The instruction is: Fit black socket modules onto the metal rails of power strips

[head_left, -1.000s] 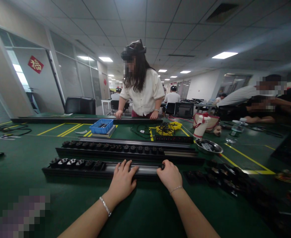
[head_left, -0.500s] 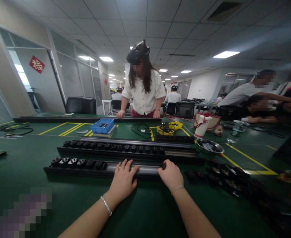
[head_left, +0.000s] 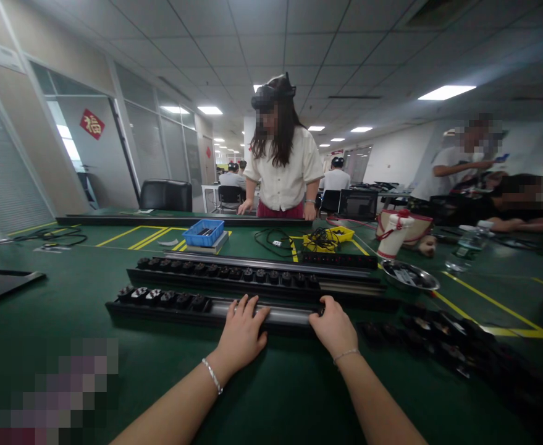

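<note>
The nearest black metal channel [head_left: 169, 314] lies across the green table, with several black socket modules [head_left: 183, 301] seated in its left part. My left hand [head_left: 243, 334] rests on the bare middle stretch of the channel, fingers spread. At the channel's right part, my right hand [head_left: 335, 330] has its thumb and forefinger curled around a small black piece [head_left: 321, 311], mostly hidden by the fingers. Behind runs a second channel [head_left: 248, 286] with a row of similar modules. Loose black modules [head_left: 438, 337] lie heaped to the right of my right hand.
Beyond the channels are a blue bin [head_left: 203, 232], a yellow tray [head_left: 340, 234] with cables, a metal bowl [head_left: 410, 275], a white cup [head_left: 395, 236] and a bottle [head_left: 469, 247]. A person [head_left: 283, 167] stands across the table, hands near a long black rail [head_left: 160, 220].
The whole view has shifted, so the table items appear farther right. Both my hands keep nearly the same places on the channel. At the right, a person in white is more upright.
</note>
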{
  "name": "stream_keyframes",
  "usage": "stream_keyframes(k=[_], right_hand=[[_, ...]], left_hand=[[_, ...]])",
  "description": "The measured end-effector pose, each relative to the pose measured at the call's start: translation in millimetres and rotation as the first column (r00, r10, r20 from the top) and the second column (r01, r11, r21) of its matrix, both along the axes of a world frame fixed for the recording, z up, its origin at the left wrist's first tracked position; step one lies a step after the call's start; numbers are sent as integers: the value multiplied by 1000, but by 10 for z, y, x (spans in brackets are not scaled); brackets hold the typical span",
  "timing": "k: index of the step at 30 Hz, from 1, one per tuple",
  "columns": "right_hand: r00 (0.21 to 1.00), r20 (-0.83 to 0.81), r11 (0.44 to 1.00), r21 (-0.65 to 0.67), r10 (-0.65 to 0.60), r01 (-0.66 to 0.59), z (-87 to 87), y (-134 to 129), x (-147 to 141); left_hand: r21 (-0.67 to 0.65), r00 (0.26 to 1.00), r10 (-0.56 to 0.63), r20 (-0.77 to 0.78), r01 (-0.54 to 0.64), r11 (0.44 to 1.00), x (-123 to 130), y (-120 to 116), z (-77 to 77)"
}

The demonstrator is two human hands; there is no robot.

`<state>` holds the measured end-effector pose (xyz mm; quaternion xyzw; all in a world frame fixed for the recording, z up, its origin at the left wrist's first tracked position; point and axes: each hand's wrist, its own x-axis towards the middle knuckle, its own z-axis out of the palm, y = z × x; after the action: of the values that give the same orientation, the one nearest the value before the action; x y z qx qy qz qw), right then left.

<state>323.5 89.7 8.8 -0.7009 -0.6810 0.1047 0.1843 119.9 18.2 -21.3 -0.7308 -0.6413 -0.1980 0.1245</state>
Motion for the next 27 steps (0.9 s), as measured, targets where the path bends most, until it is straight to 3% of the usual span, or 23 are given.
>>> stream_keyframes(k=[10, 27], right_hand=[[999, -32, 999, 32, -5, 6, -61, 62, 61], [990, -129, 998, -45, -50, 44, -66, 120, 171]], left_hand=[[4, 1000, 6, -3, -6, 1000, -2, -2, 1], [15, 1000, -7, -1, 7, 1000, -18, 6, -17]])
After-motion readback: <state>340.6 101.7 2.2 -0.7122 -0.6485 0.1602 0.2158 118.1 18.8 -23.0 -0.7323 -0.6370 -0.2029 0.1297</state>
